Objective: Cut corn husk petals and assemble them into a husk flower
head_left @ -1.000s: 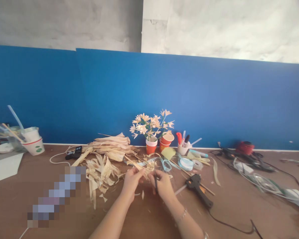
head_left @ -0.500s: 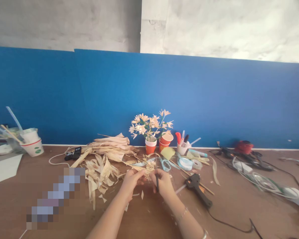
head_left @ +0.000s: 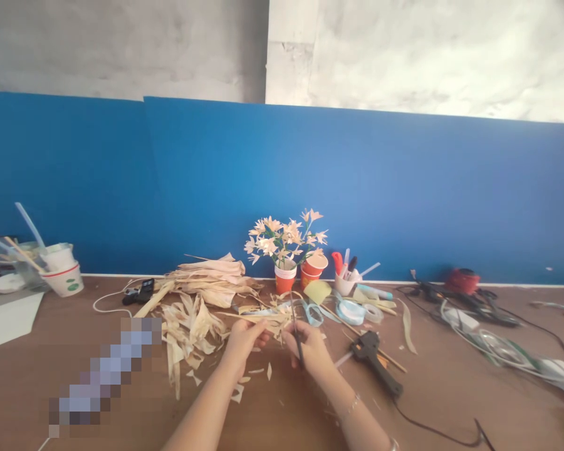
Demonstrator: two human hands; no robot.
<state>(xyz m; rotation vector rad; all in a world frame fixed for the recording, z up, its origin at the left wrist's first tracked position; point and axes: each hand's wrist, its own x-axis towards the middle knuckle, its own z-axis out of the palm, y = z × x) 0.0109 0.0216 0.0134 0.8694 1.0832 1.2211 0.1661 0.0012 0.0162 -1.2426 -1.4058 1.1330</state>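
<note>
My left hand (head_left: 244, 343) is closed, thumb against fingers, on what looks like a thin strip of dried corn husk (head_left: 232, 316); its far end is hidden by the fingers. Close by on the right, my right hand (head_left: 310, 346) grips dark scissors (head_left: 297, 332), their slim blades pointing up and away from me. A small gap separates the two hands. Loose husk pieces (head_left: 277, 321) lie just beyond the fingertips. Small pale clippings (head_left: 237, 393) are scattered on the brown table (head_left: 272, 426) below my left hand.
Dried husks (head_left: 195, 326) are heaped at left. Pale flowers (head_left: 286, 232) stand in paper cups (head_left: 286, 282) by the blue partition (head_left: 404, 188). A black glue gun (head_left: 376, 363) with its cord lies right of my hands, beside ribbon rolls (head_left: 350, 310) and a cup of pens (head_left: 344, 285).
My left hand has shifted slightly left, widening the gap between the hands. The husk strip now reaches farther left. My right hand still grips the scissors, and more clippings show on the table.
</note>
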